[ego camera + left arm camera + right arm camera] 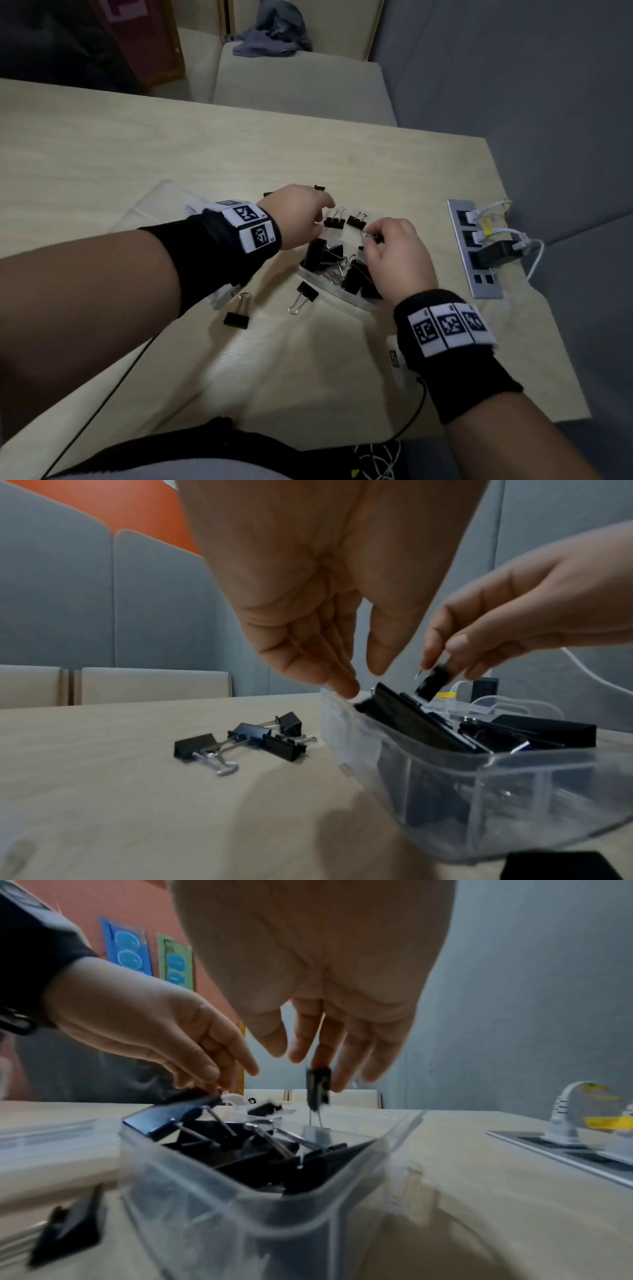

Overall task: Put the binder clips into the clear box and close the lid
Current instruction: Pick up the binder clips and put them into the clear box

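Clear box (337, 291) open on the table, partly full of big black clips (356, 274), more clips (334, 222) lying loose around it, one small clip (318, 1085) hanging over it, lid (150, 209) flat beside

Your head camera looks forward and steeply down from above the table (102, 144), taking in both forearms and the far edge. Your left wrist camera sits low, close behind the left hand (308, 588), and faces along the fingers toward the clear box (479, 791). Your right wrist camera sits just as low behind the right hand (325, 974), facing the far seats. All three views share the box; each wrist view also catches the other hand.
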Demonstrator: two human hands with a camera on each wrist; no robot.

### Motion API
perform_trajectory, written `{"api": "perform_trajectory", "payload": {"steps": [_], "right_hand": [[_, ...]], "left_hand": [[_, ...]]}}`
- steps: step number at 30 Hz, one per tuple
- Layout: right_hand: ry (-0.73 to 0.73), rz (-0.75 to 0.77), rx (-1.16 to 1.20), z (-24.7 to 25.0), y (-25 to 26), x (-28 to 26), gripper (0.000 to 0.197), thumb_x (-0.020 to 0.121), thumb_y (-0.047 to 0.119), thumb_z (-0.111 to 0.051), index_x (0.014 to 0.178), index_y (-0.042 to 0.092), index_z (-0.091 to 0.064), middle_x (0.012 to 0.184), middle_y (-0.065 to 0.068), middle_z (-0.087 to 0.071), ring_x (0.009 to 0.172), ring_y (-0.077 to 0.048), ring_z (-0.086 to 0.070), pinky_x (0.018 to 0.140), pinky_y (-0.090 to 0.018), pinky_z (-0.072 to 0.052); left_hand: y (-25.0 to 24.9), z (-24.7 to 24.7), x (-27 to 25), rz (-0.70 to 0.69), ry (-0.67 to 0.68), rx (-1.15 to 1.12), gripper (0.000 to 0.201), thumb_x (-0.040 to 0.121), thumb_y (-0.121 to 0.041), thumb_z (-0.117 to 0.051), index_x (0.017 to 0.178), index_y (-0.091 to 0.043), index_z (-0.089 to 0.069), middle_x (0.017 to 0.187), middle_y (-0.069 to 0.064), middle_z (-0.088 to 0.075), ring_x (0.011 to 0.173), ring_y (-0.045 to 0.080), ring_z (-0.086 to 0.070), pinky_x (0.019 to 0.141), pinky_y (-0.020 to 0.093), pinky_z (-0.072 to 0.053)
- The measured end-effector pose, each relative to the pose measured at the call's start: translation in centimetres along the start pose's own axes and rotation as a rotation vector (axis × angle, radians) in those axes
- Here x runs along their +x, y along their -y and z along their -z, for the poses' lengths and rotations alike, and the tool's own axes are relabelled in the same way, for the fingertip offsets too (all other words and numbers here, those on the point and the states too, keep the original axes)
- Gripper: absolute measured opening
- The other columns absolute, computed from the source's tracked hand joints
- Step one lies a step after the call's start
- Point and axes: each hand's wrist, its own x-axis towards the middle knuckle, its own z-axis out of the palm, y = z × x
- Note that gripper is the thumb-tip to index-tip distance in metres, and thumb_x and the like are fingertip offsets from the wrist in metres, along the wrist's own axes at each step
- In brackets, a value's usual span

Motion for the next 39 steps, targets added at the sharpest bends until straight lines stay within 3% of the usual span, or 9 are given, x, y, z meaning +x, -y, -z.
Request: {"api": "perform_trajectory", "payload": {"steps": [4, 8, 11, 14, 18, 27, 33, 36, 39], "right_hand": [[0.009, -0.036, -0.083, -0.4, 0.2, 2.1, 0.027, 0.091, 0.031, -0.048, 0.115, 0.022, -0.058, 0.125, -0.004, -0.051, 0.106, -0.026, -0.055, 0.093, -0.043, -0.044], [0.233, 0.078, -0.142, -1.8, 1.1, 3.2, 0.048, 0.095, 0.035, -0.040, 0.139, 0.016, -0.040, 0.146, -0.007, -0.041, 0.130, -0.025, -0.042, 0.110, -0.044, -0.031], [0.292, 0.094, -0.260, -2.9, 2.0, 2.7, 0.045, 0.095, 0.039, -0.035, 0.131, 0.016, -0.048, 0.130, -0.008, -0.057, 0.116, -0.027, -0.053, 0.108, -0.046, -0.031], [0.192, 0.122, -0.282, -3.2, 3.1, 2.5, 0.038, 0.094, 0.038, -0.038, 0.119, 0.017, -0.057, 0.114, -0.008, -0.062, 0.105, -0.028, -0.057, 0.096, -0.043, -0.037], [0.146, 0.163, -0.230, -3.2, 4.6, 4.1, 0.033, 0.093, 0.032, -0.041, 0.117, 0.018, -0.058, 0.115, -0.006, -0.060, 0.106, -0.028, -0.054, 0.093, -0.043, -0.038], [0.305, 0.115, -0.367, -5.2, 6.9, 10.8, 0.038, 0.085, 0.025, -0.055, 0.123, 0.021, -0.052, 0.124, -0.007, -0.053, 0.113, -0.030, -0.050, 0.091, -0.043, -0.041], [0.463, 0.067, -0.429, -7.1, 7.5, 12.9, 0.022, 0.076, 0.017, -0.063, 0.097, 0.011, -0.065, 0.104, -0.013, -0.064, 0.084, -0.031, -0.060, 0.072, -0.034, -0.051], [0.442, 0.049, -0.428, -7.6, 7.7, 13.3, 0.007, 0.075, 0.014, -0.064, 0.081, 0.011, -0.064, 0.097, -0.015, -0.067, 0.072, -0.030, -0.055, 0.061, -0.030, -0.043], [0.412, 0.047, -0.417, -7.8, 7.6, 13.4, 0.007, 0.077, 0.014, -0.064, 0.075, 0.010, -0.058, 0.099, -0.016, -0.067, 0.071, -0.029, -0.050, 0.062, -0.030, -0.042]], "left_hand": [[1.6, 0.4, -2.1, 0.021, 0.010, -0.026, 0.024, 0.083, -0.020, -0.059, 0.108, -0.019, -0.060, 0.092, -0.004, -0.057, 0.087, 0.018, -0.054, 0.078, 0.029, -0.044], [3.4, 0.7, -5.8, 0.001, 0.316, 0.097, 0.032, 0.076, -0.048, -0.065, 0.097, -0.026, -0.054, 0.095, -0.005, -0.059, 0.081, 0.016, -0.055, 0.075, 0.034, -0.050], [4.0, 0.0, -8.2, 0.017, 0.574, 0.275, 0.059, 0.063, -0.063, -0.071, 0.106, -0.030, -0.049, 0.103, -0.008, -0.052, 0.086, 0.017, -0.057, 0.073, 0.035, -0.051], [4.6, -1.5, -9.5, -0.027, 0.645, 0.401, 0.061, 0.066, -0.053, -0.074, 0.114, -0.029, -0.045, 0.112, -0.005, -0.050, 0.095, 0.022, -0.059, 0.068, 0.034, -0.047], [5.3, -2.6, -9.8, -0.043, 0.600, 0.384, 0.051, 0.081, -0.034, -0.063, 0.128, -0.030, -0.044, 0.124, -0.003, -0.051, 0.104, 0.024, -0.059, 0.071, 0.033, -0.043], [7.0, -0.5, -7.2, 0.137, 0.363, 0.244, 0.034, 0.075, -0.044, -0.064, 0.101, -0.023, -0.055, 0.100, -0.003, -0.056, 0.081, 0.019, -0.053, 0.064, 0.031, -0.039], [7.8, 0.9, -3.9, 0.192, 0.196, 0.165, 0.016, 0.078, -0.036, -0.060, 0.078, -0.021, -0.053, 0.084, 0.002, -0.063, 0.082, 0.028, -0.060, 0.067, 0.031, -0.048], [7.6, 0.3, -3.4, 0.189, 0.214, 0.172, 0.025, 0.076, -0.037, -0.063, 0.093, -0.022, -0.052, 0.096, 0.001, -0.058, 0.084, 0.025, -0.058, 0.065, 0.032, -0.047], [7.1, -0.8, -3.5, 0.197, 0.265, 0.218, 0.043, 0.077, -0.034, -0.066, 0.114, -0.026, -0.047, 0.107, 0.003, -0.048, 0.092, 0.027, -0.056, 0.067, 0.037, -0.049]]}}
